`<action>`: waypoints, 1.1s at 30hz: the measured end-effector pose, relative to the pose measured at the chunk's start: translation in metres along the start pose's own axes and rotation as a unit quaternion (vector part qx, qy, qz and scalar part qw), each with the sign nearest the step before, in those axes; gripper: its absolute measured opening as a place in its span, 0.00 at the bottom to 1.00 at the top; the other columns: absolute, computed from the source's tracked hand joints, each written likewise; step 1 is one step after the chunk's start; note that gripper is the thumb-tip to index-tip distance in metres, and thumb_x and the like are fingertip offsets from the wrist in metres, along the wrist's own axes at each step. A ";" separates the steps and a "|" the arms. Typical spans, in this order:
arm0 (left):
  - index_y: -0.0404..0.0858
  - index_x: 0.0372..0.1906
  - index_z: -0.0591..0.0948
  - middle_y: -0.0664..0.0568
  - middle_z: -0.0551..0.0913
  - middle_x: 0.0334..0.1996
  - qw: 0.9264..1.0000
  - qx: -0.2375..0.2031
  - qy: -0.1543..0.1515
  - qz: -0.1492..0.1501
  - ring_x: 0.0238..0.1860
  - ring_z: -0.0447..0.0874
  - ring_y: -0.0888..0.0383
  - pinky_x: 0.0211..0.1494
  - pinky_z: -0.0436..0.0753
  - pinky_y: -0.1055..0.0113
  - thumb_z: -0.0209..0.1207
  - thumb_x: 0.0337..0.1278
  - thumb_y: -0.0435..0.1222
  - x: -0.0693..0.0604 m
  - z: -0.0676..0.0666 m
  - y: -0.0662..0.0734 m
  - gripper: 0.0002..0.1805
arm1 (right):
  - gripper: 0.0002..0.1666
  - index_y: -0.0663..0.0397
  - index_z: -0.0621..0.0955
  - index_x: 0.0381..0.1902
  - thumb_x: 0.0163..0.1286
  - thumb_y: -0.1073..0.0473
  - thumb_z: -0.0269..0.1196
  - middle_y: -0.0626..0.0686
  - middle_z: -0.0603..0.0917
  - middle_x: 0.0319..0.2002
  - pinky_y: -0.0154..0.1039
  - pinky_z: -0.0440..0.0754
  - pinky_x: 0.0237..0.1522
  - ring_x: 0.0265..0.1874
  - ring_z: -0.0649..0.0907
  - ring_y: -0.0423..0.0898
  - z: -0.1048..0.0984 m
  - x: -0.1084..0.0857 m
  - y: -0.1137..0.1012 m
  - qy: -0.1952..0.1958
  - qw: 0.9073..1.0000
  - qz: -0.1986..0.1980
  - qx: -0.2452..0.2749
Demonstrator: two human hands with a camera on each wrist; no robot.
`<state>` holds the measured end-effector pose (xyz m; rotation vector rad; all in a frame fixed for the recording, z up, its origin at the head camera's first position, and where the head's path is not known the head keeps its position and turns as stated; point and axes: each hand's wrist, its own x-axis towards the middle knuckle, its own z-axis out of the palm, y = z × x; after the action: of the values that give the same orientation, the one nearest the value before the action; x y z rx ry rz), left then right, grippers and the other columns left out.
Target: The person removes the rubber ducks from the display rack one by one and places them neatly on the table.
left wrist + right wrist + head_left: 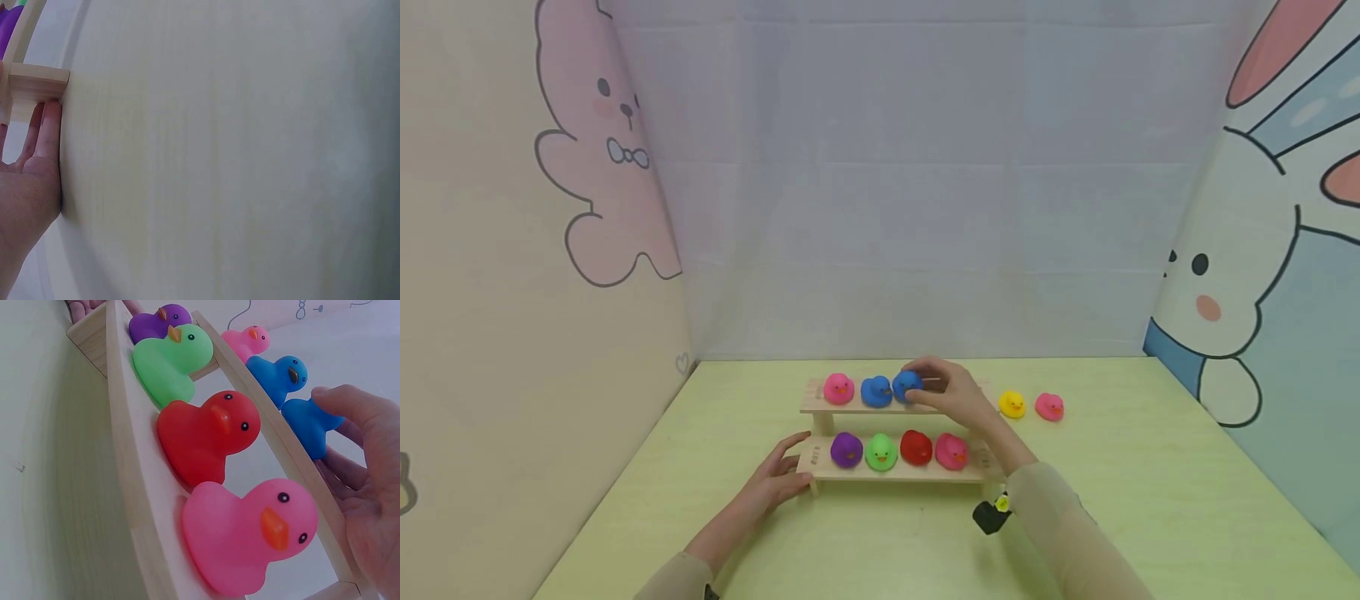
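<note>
A two-tier wooden rack (895,477) stands on the table. My right hand (953,394) pinches a blue rubber duck (306,425) at the upper tier, right beside another blue duck (876,392). A pink duck (838,388) sits left of these. Along the lower tier are a purple duck (846,450), a green duck (881,452), a red duck (916,447) and a second pink duck (952,452). My left hand (769,479) holds the rack's left end, thumb in front and fingers farther back. In the left wrist view, fingertips touch a wooden leg (39,78).
Right of the rack, a yellow duck (1012,404) and another pink duck (1049,407) lie on the pale table (1150,500). A black camera (991,517) hangs at my right wrist. White cloth (925,208) and cartoon-printed side walls surround the table.
</note>
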<state>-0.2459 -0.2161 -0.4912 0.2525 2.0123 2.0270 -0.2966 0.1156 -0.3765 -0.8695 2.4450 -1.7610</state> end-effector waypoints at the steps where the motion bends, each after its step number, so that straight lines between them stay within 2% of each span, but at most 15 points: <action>1: 0.40 0.76 0.53 0.31 0.66 0.64 1.000 0.000 0.000 0.000 0.58 0.74 0.47 0.59 0.75 0.57 0.57 0.65 0.29 0.000 0.000 0.000 0.39 | 0.22 0.68 0.77 0.56 0.65 0.67 0.66 0.63 0.80 0.52 0.45 0.77 0.55 0.53 0.78 0.61 0.000 0.000 0.000 0.000 1.000 -0.001 0.000; 10: 0.40 0.76 0.53 0.31 0.66 0.64 1.000 0.002 -0.001 0.002 0.58 0.74 0.48 0.60 0.74 0.57 0.57 0.65 0.30 0.000 0.000 0.000 0.39 | 0.23 0.68 0.76 0.57 0.66 0.67 0.66 0.63 0.79 0.53 0.46 0.77 0.56 0.54 0.78 0.61 0.001 0.000 -0.001 0.003 1.000 -0.004 0.001; 16: 0.43 0.76 0.54 0.32 0.66 0.64 1.000 -0.001 0.007 -0.004 0.59 0.74 0.46 0.60 0.74 0.56 0.58 0.64 0.29 0.000 0.000 -0.003 0.39 | 0.22 0.67 0.76 0.57 0.66 0.68 0.65 0.63 0.79 0.55 0.48 0.76 0.57 0.55 0.77 0.61 0.000 0.000 0.001 0.009 1.000 -0.028 0.006; 19: 0.43 0.76 0.54 0.32 0.66 0.64 1.000 -0.003 0.005 -0.002 0.59 0.73 0.46 0.61 0.73 0.56 0.58 0.64 0.29 0.001 0.000 -0.004 0.39 | 0.22 0.63 0.77 0.57 0.66 0.66 0.66 0.60 0.80 0.55 0.45 0.76 0.56 0.55 0.77 0.61 -0.003 0.004 0.016 0.009 0.999 -0.040 0.008; 23: 0.42 0.76 0.53 0.32 0.66 0.64 1.000 -0.004 -0.002 0.003 0.58 0.74 0.47 0.60 0.74 0.57 0.57 0.65 0.29 0.002 0.000 -0.007 0.39 | 0.22 0.57 0.78 0.57 0.65 0.64 0.67 0.55 0.80 0.54 0.41 0.77 0.55 0.55 0.78 0.59 -0.011 0.008 0.038 0.001 0.999 -0.046 0.002; 33: 0.43 0.76 0.56 0.32 0.66 0.63 1.000 0.000 0.012 -0.005 0.58 0.74 0.46 0.59 0.75 0.58 0.59 0.64 0.31 0.002 -0.002 -0.006 0.39 | 0.22 0.60 0.79 0.56 0.64 0.64 0.68 0.58 0.81 0.52 0.40 0.79 0.52 0.53 0.79 0.60 -0.044 -0.005 0.038 0.009 0.999 -0.036 -0.019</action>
<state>-0.2483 -0.2175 -0.4976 0.2194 2.0223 2.0340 -0.3227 0.1645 -0.3953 -0.9594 2.4968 -1.7581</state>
